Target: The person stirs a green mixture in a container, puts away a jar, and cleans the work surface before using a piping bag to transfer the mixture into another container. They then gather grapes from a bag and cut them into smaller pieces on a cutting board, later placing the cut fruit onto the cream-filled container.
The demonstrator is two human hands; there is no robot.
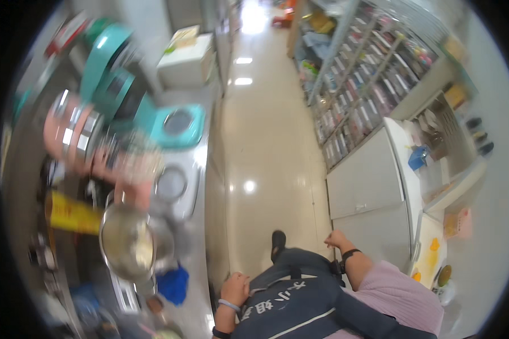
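My left hand (235, 288) hangs at my hip with its fingers curled in and nothing in it. It rests against my dark blue apron (300, 299), and a light band circles the wrist. My right hand (336, 239) is drawn back at my side, also closed and holding nothing, with a black watch on the wrist. It is close to the front of a white cabinet (367, 181). A pink sleeve covers my right upper arm. My dark shoe (278, 242) shows on the floor between the hands.
On my left, a blurred counter holds a metal pot (127, 243), a white appliance (175, 183), teal appliances (178, 127), a yellow package (70, 214) and a blue cloth (172, 282). A glossy tiled aisle (260, 141) runs ahead. Stocked shelves (367, 85) stand on the right.
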